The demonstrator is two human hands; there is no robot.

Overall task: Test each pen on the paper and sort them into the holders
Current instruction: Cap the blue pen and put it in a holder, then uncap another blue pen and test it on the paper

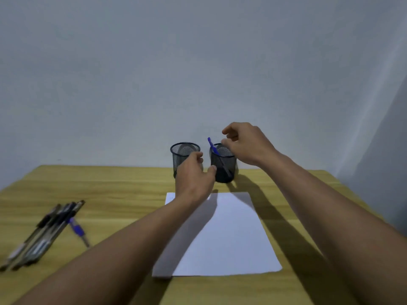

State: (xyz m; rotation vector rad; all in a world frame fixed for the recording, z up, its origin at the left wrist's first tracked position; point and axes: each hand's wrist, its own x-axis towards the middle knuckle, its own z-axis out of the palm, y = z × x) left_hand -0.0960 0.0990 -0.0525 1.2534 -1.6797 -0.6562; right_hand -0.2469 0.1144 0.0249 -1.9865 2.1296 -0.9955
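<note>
**A:** Where do we find the holders?

**B:** Two black mesh holders stand upright at the far edge of the tabletop (110, 190), side by side with a narrow gap between them. The left holder (184, 150) is partly covered by our left hand (193, 175). The right holder (224, 170) contains one blue pen (212, 146), which leans left with its top end above the rim.

**A:** What is the state of the hands?

**B:** Our right hand (246, 144) hovers over the right holder's rim. Its fingers (229, 130) are loosely curled and released, grasping nothing. Our left hand sits in front of the gap, fingers (198, 156) relaxed and released. Its thumb is at the right holder's wall, but we cannot tell whether it touches.

**A:** And the other items?

**B:** The white paper (231, 238) lies on the near side of the holders, partly under our left forearm. A bundle of pens (44, 234) lies at the left of the tabletop, well apart from the paper. A blue-grip pen (77, 230) lies just beside the bundle.
</note>
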